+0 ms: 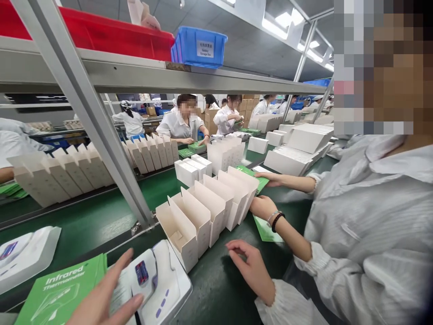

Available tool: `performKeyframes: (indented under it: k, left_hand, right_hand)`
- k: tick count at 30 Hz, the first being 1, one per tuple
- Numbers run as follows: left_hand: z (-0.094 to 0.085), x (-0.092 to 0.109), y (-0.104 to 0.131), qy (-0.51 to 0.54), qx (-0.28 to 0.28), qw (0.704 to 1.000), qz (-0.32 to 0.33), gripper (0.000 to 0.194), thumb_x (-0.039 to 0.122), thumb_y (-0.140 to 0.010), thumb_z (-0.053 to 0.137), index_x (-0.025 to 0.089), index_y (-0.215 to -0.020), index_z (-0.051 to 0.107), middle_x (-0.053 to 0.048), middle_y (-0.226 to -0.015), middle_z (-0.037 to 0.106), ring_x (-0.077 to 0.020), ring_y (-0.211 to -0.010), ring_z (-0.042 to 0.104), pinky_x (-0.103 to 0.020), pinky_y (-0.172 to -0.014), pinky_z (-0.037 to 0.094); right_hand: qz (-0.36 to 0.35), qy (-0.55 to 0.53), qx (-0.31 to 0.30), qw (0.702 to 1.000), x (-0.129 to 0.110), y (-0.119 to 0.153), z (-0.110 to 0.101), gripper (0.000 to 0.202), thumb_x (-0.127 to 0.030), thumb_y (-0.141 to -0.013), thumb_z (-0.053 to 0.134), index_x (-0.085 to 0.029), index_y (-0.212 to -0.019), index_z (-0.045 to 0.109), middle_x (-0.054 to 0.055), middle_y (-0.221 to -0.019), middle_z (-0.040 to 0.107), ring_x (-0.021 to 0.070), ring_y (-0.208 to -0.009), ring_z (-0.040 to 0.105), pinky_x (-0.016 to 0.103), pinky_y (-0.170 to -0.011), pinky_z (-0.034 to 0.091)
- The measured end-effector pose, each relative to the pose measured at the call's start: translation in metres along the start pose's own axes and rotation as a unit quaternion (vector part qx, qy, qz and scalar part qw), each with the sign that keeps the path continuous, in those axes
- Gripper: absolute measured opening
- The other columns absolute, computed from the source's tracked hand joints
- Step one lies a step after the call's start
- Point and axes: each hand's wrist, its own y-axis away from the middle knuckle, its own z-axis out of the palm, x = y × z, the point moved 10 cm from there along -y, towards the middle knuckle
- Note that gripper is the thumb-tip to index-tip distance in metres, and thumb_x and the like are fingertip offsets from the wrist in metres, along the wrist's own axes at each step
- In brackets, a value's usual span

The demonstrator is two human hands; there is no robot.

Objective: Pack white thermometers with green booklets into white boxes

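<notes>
At the lower left, my left hand has its thumb and fingers spread. It reaches over the near side of a white moulded tray, which holds a white infrared thermometer and a pair of batteries. Green booklets printed "Infrared Thermometer" lie left of that hand. My right hand hovers over the green belt, fingers loosely bent and nothing in them. Between and beyond my hands stands a row of upright white boxes with raised flaps; the nearest box is open on top.
A co-worker at the right has one hand on a green booklet and a braceleted hand by the boxes. A metal post rises at left. Another filled tray lies far left. Overhead, a shelf carries red and blue bins.
</notes>
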Motion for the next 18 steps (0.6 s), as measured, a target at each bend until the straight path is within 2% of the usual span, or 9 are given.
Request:
performKeyframes:
  k: [2, 5, 7, 9, 13, 18]
  left_hand:
    - [0.017, 0.023, -0.015, 0.021, -0.067, 0.997, -0.044, 0.089, 0.063, -0.066, 0.041, 0.02, -0.135, 0.006, -0.006, -0.143, 0.026, -0.0212, -0.127, 0.028, -0.036, -0.103, 0.026]
    - [0.023, 0.054, -0.038, 0.055, -0.082, 0.995, -0.035, 0.097, 0.058, -0.063, 0.044, 0.008, -0.134, 0.002, -0.016, -0.137, 0.032, -0.0258, -0.118, 0.04, -0.039, -0.097, 0.032]
    - [0.027, 0.066, -0.048, 0.059, -0.082, 0.995, -0.02, 0.096, 0.053, -0.063, 0.046, 0.004, -0.133, 0.003, -0.019, -0.132, 0.037, -0.0267, -0.109, 0.046, -0.041, -0.093, 0.034]
    - [0.033, 0.072, -0.053, 0.059, -0.088, 0.994, 0.0, 0.092, 0.049, -0.064, 0.048, 0.004, -0.132, 0.006, -0.019, -0.126, 0.044, -0.0261, -0.102, 0.05, -0.041, -0.089, 0.036]
    - [0.046, 0.08, -0.057, 0.109, -0.108, 0.988, 0.026, 0.085, 0.042, -0.065, 0.052, 0.011, -0.132, 0.009, -0.017, -0.118, 0.053, -0.0237, -0.09, 0.057, -0.041, -0.083, 0.04]
    - [0.054, 0.092, -0.057, 0.184, -0.113, 0.976, 0.013, 0.089, 0.039, -0.063, 0.057, 0.014, -0.133, 0.008, -0.017, -0.12, 0.052, -0.0232, -0.088, 0.058, -0.041, -0.081, 0.043]
  right_hand:
    - [0.017, -0.009, 0.023, 1.0, 0.013, -0.001, -0.004, 0.014, -0.029, -0.079, 0.05, -0.017, -0.08, 0.058, 0.008, -0.087, 0.062, 0.0195, -0.081, 0.059, 0.033, -0.075, 0.049]
    - [0.037, -0.009, 0.111, 0.993, 0.033, -0.004, -0.025, 0.016, -0.031, -0.076, 0.053, -0.018, -0.084, 0.052, 0.008, -0.088, 0.058, 0.0197, -0.082, 0.057, 0.035, -0.076, 0.049]
    - [0.056, 0.002, 0.201, 0.978, 0.047, -0.007, -0.048, 0.024, -0.034, -0.074, 0.054, -0.019, -0.091, 0.047, 0.008, -0.094, 0.054, 0.0213, -0.089, 0.054, 0.038, -0.08, 0.047]
    - [0.071, 0.007, 0.248, 0.966, 0.059, -0.014, -0.065, 0.035, -0.035, -0.073, 0.054, -0.019, -0.102, 0.042, 0.012, -0.108, 0.049, 0.0245, -0.103, 0.048, 0.043, -0.086, 0.042]
    - [0.073, -0.016, 0.198, 0.977, 0.069, -0.043, -0.064, 0.064, -0.033, -0.073, 0.053, -0.019, -0.127, 0.023, 0.016, -0.132, 0.032, 0.0276, -0.122, 0.032, 0.049, -0.095, 0.032]
    - [0.064, -0.03, 0.153, 0.986, 0.068, -0.057, -0.053, 0.074, -0.033, -0.071, 0.054, -0.02, -0.133, 0.016, 0.014, -0.137, 0.027, 0.026, -0.125, 0.029, 0.048, -0.099, 0.028]
